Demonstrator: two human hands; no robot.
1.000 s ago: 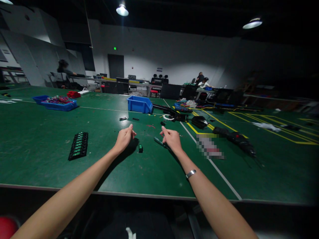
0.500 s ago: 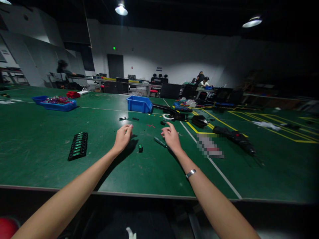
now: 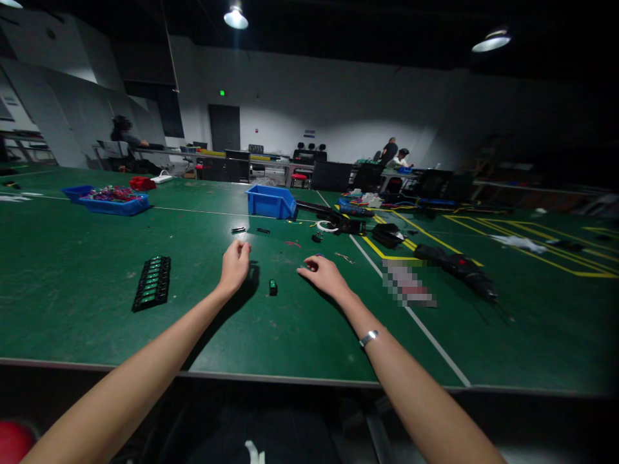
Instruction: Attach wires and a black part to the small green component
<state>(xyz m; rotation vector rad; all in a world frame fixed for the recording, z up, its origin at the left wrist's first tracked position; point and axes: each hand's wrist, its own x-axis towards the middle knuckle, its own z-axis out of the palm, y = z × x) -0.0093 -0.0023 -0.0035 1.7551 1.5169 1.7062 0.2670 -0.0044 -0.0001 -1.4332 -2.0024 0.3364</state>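
My left hand (image 3: 235, 265) hovers over the green table with its fingers curled together; whatever they may hold is hidden. My right hand (image 3: 326, 274) is low at the tabletop, thumb and fingers around a teal-handled tool (image 3: 305, 266). Most of that tool is covered by the hand. Between my hands, nearer to me, lies a small black block with a green top (image 3: 273, 287). To the left of my left hand rests a black rack (image 3: 152, 283) with a row of green-topped pieces. Two thin black strips (image 3: 238, 230) lie beyond my left hand.
A blue bin (image 3: 271, 202) stands farther back, beside black equipment (image 3: 338, 222) and a white ring (image 3: 327, 226). At left is a blue tray (image 3: 116, 206) of coloured wires. A black tool (image 3: 457, 270) lies on the right. Other people are at the far benches.
My right hand has come down and turned inward over the teal-handled tool, which showed beside it before. My left hand has shifted slightly left. The small block has stayed put.
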